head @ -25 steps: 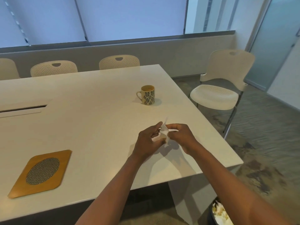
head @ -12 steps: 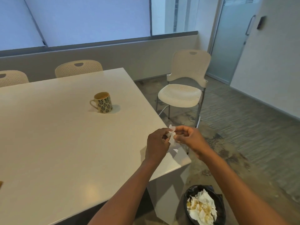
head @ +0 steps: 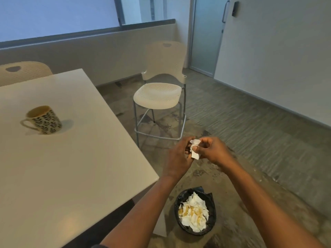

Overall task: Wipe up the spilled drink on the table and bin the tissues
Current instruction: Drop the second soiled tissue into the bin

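Note:
A small crumpled white tissue [head: 194, 149] is pinched between both hands, held in the air past the table's right corner. My left hand [head: 179, 156] grips its left side and my right hand [head: 213, 151] grips its right side. Below them on the floor stands a black-lined bin [head: 211, 199] holding several stained white tissues [head: 194, 213]. The white table [head: 71, 167] fills the left of the view; I see no liquid on its surface.
A leaf-patterned mug [head: 43, 119] stands on the table at the left. A white perforated chair [head: 161, 86] stands on the carpet beyond the hands, and another chair back [head: 23, 72] shows behind the table. A frosted glass door [head: 206, 33] is at the back right.
The view has swung right and both hands have carried the tissue off the table edge to a spot above the floor near the bin. The bin is now fully in view.

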A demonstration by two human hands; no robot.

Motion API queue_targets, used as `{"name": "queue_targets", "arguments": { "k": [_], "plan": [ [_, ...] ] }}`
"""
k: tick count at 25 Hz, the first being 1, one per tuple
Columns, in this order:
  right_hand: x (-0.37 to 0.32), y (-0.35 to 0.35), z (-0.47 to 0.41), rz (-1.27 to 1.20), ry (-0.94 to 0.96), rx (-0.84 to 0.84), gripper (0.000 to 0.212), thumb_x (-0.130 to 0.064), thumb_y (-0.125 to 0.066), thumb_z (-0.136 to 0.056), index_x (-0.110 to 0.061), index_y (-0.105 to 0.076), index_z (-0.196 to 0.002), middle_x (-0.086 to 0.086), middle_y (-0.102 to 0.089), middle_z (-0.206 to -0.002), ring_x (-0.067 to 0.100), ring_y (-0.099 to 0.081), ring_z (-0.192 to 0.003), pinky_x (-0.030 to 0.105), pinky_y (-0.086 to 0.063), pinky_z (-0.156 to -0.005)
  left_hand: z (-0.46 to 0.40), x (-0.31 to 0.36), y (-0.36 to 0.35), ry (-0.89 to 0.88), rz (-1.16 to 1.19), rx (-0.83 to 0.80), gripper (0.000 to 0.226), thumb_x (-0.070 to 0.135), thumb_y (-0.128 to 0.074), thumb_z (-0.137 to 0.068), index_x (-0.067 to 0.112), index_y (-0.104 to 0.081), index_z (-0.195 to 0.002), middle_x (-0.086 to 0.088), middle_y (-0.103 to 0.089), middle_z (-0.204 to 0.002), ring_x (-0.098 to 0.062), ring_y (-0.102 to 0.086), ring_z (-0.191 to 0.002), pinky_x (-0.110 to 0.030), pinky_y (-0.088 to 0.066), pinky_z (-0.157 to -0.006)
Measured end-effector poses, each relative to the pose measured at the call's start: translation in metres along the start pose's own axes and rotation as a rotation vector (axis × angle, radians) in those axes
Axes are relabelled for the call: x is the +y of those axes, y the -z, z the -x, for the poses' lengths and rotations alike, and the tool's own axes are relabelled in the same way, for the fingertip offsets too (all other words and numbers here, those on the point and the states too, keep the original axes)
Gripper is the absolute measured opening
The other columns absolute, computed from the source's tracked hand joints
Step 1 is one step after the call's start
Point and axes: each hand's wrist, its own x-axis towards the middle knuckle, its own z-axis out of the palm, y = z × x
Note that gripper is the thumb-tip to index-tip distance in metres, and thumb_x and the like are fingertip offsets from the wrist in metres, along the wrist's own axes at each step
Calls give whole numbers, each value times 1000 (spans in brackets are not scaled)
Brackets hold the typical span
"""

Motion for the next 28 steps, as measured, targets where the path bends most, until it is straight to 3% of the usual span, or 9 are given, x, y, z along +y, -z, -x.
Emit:
{"name": "queue_targets", "arguments": {
  "k": [5,7,11,13,17,22,28],
  "plan": [
    [60,34,-3,16,-50,122,5,-8,-75,-80,-10,-70,-80,12,-70,-74,20,-68,-66,33,-59,-58,3,-7,-59,-40,-31,-204,55,22,-70,-84,20,-49,-135,1,-61,-120,-9,-62,-97,-31,-55,-80],
    [86,42,-5,131,-49,220,9,-13,-76,-79,-18,-70,-75,2,-70,-68,15,-67,-62,32,-55,-57,9,-17,-76,-19,-43,-264,60,22,-67,-84,21,-43,-139,1,-51,-122,-5,-57,-90,-29,-55,-71],
    [143,33,-4,285,-82,287,17,-7,-75,-79,-24,-71,-74,-10,-69,-73,6,-63,-66,24,-50,-58,27,-52,-104,125,-220,-360,53,22,-59,-90,27,-38,-139,1,-45,-125,-16,-59,-92,-37,-55,-66],
    [175,19,-4,335,-75,302,20,-1,-72,-78,-21,-74,-79,-6,-70,-82,9,-64,-72,27,-53,-65,34,-70,-117,214,-310,-402,57,23,-58,-92,23,-34,-144,-1,-41,-132,-21,-59,-99,-32,-52,-69],
    [238,-13,-4,414,-112,252,22,0,-66,-78,-20,-73,-86,-2,-65,-92,16,-63,-82,22,-41,-67,41,-97,-130,368,-395,-440,64,23,-56,-93,20,-26,-149,-3,-34,-143,-23,-56,-110,-34,-54,-77],
    [286,-30,-23,477,-147,153,24,-3,-64,-80,-24,-70,-89,-6,-62,-97,14,-62,-85,25,-42,-67,53,-120,-139,474,-378,-500,73,15,-59,-88,17,-21,-151,-7,-30,-152,-27,-45,-130,-38,-48,-100],
    [327,-48,-31,489,-174,90,26,-1,-62,-80,-22,-70,-93,-4,-65,-101,18,-63,-92,25,-40,-69,70,-137,-142,520,-367,-511,78,14,-57,-90,21,-13,-153,-6,-19,-158,-26,-35,-141,-38,-46,-105]
  ]
}}
